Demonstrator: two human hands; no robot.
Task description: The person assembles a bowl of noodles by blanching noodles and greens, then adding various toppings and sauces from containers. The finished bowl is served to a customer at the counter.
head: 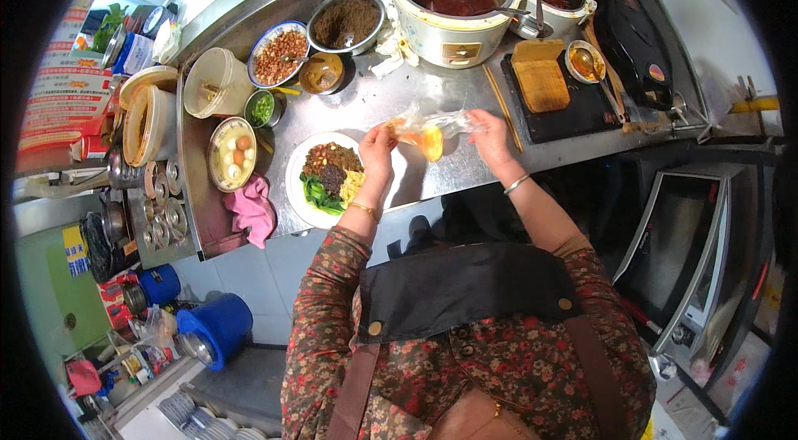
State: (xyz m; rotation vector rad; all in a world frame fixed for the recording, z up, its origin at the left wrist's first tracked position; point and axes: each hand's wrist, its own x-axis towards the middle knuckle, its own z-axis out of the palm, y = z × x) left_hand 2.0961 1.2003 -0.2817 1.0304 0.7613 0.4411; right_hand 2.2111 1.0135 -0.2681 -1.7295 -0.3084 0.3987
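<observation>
My left hand (378,150) and my right hand (491,139) grip opposite ends of a crumpled clear plastic bag (458,122) above the steel counter. A yellow-orange piece of food (432,143) hangs at the bag's middle; whether it is inside the plastic I cannot tell. Beside my left wrist, partly hidden by it, lies a white plate (294,172). It bears separate heaps of leafy greens (319,193), dark minced topping (332,178), pale yellow shreds (351,187) and browned topping with peanuts (321,156). To the right of my right hand lie wooden chopsticks (502,106).
Two rice cookers (458,37) (530,28) of red sauce stand at the back. Bowls of peanuts (280,53), brown powder (346,22), chopped scallion (262,108) and eggs (234,156) line the left. A pink cloth (252,209) overhangs the front edge. A wooden press (541,81) lies on a black board (573,119).
</observation>
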